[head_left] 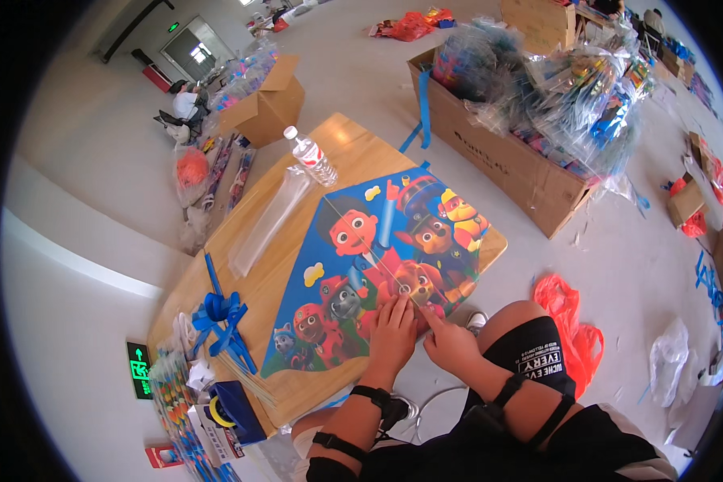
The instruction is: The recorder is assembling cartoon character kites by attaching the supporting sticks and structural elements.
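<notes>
The pale wood-grain surface (249, 315) has a rounded right corner and stands on a smooth grey floor (337, 72), with a long cardboard box (490, 149) heaped with crinkled clear-plastic packages (578, 88) beyond its far right edge. A flat, angular blue sheet (386, 245) printed with cartoon figures lies toward its near right edge; the left hand (394, 328) rests on it, fingers together, and the right hand (446, 341) touches it with forefinger extended, though whether either pinches it I cannot tell. A ridged transparent bottle (313, 159) stands by the far corner, a limp clear sleeve (269, 221) lies along the left edge, and looped flat blue straps (221, 309) lie toward the near left corner.
</notes>
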A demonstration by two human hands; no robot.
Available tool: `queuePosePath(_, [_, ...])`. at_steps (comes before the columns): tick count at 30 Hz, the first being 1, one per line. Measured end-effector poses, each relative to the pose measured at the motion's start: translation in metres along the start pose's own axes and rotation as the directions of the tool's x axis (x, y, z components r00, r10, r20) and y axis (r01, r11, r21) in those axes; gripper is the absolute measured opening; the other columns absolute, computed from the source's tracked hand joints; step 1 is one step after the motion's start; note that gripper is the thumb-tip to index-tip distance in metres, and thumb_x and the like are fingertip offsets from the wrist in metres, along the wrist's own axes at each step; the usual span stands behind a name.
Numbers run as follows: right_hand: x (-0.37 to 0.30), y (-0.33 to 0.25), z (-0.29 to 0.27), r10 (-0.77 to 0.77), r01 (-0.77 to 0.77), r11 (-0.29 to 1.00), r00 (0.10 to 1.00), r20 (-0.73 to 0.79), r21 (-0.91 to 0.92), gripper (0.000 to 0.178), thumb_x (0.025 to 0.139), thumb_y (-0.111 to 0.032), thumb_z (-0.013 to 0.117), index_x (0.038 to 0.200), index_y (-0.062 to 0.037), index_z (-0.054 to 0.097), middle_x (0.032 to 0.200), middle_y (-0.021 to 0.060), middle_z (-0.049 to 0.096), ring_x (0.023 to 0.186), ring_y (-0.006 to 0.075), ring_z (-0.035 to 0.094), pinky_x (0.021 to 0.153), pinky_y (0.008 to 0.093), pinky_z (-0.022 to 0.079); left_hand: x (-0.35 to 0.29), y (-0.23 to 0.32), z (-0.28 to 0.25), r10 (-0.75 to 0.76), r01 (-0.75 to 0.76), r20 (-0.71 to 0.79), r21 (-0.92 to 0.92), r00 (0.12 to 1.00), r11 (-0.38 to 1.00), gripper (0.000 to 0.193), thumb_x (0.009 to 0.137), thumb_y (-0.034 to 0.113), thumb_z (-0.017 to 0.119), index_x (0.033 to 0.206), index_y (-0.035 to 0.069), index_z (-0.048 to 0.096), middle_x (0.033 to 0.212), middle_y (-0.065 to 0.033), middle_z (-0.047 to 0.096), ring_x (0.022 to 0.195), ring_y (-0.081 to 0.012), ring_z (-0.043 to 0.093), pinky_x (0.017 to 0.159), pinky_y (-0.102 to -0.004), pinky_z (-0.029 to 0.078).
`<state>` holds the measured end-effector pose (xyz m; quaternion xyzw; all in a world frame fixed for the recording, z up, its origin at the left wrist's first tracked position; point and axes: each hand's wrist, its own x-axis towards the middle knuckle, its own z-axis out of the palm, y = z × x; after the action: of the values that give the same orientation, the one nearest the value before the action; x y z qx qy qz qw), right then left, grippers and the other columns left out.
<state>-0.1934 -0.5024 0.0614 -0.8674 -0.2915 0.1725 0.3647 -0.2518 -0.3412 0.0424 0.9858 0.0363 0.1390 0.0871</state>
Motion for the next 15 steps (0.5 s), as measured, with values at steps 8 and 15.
queuePosePath(8, [0.018, -0.007, 0.003, -0.342, 0.33, 0.938, 0.932, -0.121, -0.105, 0.064, 0.089, -0.013, 0.058, 0.151, -0.0059, 0.044, 0.144, 0.0141, 0.055, 0.14, 0.0321, 0.045, 0.111, 0.0526, 0.035, -0.006, -0.006, 0.008, 0.02, -0.018, -0.035, 0.06, 0.999, 0.998, 0.045, 0.088, 0.019, 0.065, 0.132, 0.013, 0.062, 0.142, -0.0013, 0.057, 0.136, -0.0243, 0.049, 0.108, -0.0489, 0.04])
queuePosePath(15, [0.029, -0.015, 0.014, -0.271, 0.257, 0.912, 0.963, 0.001, -0.318, 0.074, 0.089, -0.021, 0.056, 0.157, -0.0039, 0.032, 0.154, 0.0132, 0.048, 0.147, 0.0307, 0.04, 0.114, 0.0613, 0.029, -0.009, -0.011, 0.01, 0.029, -0.028, -0.113, 0.011, 0.993, 1.0, 0.045, 0.086, 0.02, 0.065, 0.13, 0.012, 0.063, 0.14, -0.0029, 0.059, 0.137, -0.0242, 0.049, 0.11, -0.0485, 0.038])
